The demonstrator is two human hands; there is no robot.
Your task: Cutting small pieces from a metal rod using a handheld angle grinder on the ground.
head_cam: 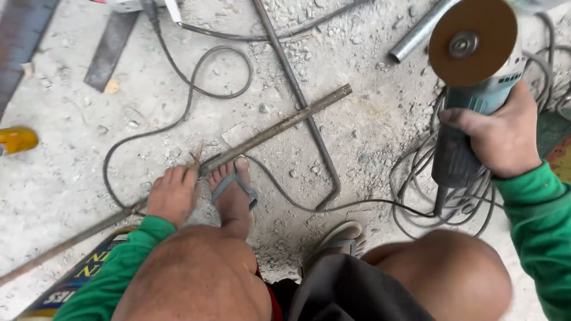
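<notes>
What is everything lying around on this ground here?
Long steel bar: one, rusty grey, diagonal on the ground, pinned by left hand and foot.
Bent rod: one, dark, crossing the bar.
Metal tube: one, silver, top right.
Flat strip: one, dark, top left.
Cables: several, black, looped on the ground.
Angle grinder: one, teal with brown disc, in right hand.
Flip-flops: two, grey, on feet.
Left hand: on bar.
Right hand: gripping grinder.

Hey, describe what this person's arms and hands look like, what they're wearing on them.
Both arms wear long bright green sleeves reaching the wrists. The left hand and right hand are bare, without gloves, rings or a watch visible. The fingers look dusty and grimy.
</notes>
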